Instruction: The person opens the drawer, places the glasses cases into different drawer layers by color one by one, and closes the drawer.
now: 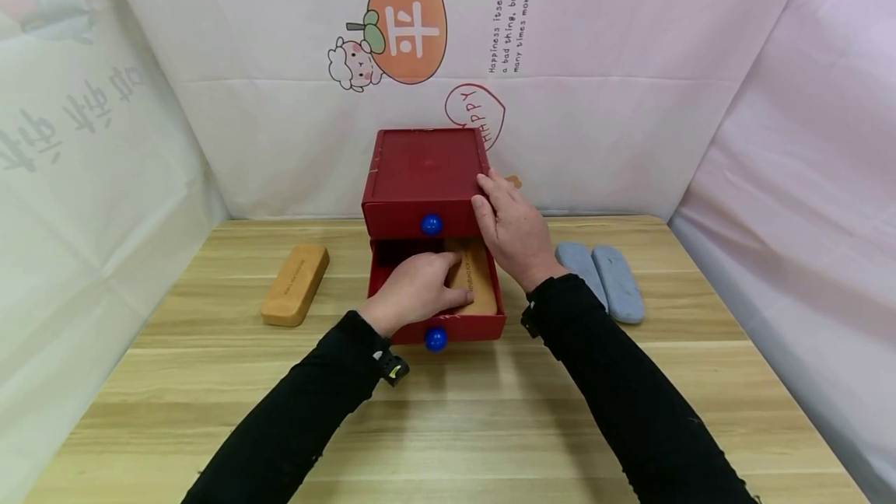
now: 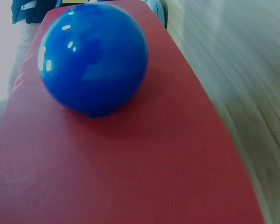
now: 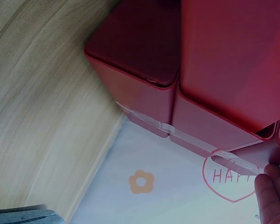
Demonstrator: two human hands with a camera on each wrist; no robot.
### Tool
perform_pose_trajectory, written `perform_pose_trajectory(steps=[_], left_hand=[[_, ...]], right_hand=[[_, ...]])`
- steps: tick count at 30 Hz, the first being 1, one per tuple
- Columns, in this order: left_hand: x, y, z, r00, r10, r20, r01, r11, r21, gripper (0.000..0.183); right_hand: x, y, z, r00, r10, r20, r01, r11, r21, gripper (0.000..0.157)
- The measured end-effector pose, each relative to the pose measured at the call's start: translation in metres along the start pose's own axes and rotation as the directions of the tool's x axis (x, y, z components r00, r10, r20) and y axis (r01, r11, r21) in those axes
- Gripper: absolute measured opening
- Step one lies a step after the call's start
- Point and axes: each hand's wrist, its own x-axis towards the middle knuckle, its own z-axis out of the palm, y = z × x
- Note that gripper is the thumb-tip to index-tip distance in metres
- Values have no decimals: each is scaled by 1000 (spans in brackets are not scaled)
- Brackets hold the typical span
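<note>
A red two-tier drawer box [image 1: 427, 166] stands on the table, its upper drawer closed and its lower drawer [image 1: 483, 327] pulled out. Inside the lower drawer, along the right side, lies a tan rounded case [image 1: 479, 274] with dark lettering. My left hand [image 1: 416, 290] reaches into that drawer and holds the case, thumb and index finger over its left part; the other fingers are hidden. Against the box's upper right edge rests my right hand [image 1: 514, 228], fingers extended; its fingertips [image 3: 270, 186] show in the right wrist view. A round blue knob [image 2: 93, 60] fills much of the left wrist view.
Another tan case [image 1: 295, 285] lies on the table to the left of the box. Two grey-blue cases [image 1: 617, 284] lie side by side at the right, partly behind my right forearm. A white printed cloth [image 1: 294, 138] hangs behind the wooden table [image 1: 448, 442].
</note>
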Motion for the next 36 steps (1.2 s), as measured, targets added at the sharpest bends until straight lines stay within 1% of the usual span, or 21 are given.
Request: perform_pose_trajectory(steps=[5,7,12,15,16,19,21,24,26,27,31,34,36], left_hand=[[-2,-1,0,1000,12,-21,-12,1000,14,58],[-3,-2,0,999,31,-37,-30,999,24,55],[-8,-4,-1,990,110,-92,-107,994,30,40],[-13,-6,-2,979,164,-119,-164,986,14,39],[-15,-6,-2,976,180,-125,-180,984,13,42],[-20,-7,-3,958,248,-140,-251,968,1,50],[-24,-9,-4,940,307,-148,-309,951,4,50],[-28,-10,-4,905,396,-153,-398,917,14,42],[-30,-11,-4,885,441,-150,-442,896,30,33],[-31,-11,-4,877,457,-146,-457,889,37,29],[-33,-12,-4,860,493,-129,-490,870,61,18],[-34,-13,-4,855,504,-124,-498,864,76,16],[-35,-14,-5,854,505,-124,-499,863,79,16]], right_hand=[[1,1,0,1000,-3,3,3,1000,-2,62],[1,1,0,1000,-1,2,1,1000,-3,62],[0,0,0,1000,0,-1,0,1000,3,62],[0,0,1,1000,-7,-2,7,1000,9,62],[-1,0,1,1000,-9,-3,9,1000,12,61],[-1,1,1,1000,-7,-2,7,1000,14,61],[0,1,1,1000,-7,-4,7,1000,13,61],[1,1,0,1000,-3,-9,3,1000,6,62],[1,1,0,1000,0,-10,0,1000,3,62],[1,1,0,1000,2,-9,-2,1000,2,62],[1,0,0,1000,3,-4,-3,1000,2,62],[1,0,0,1000,0,-2,0,1000,5,62],[2,0,0,1000,-4,-6,4,1000,9,62]])
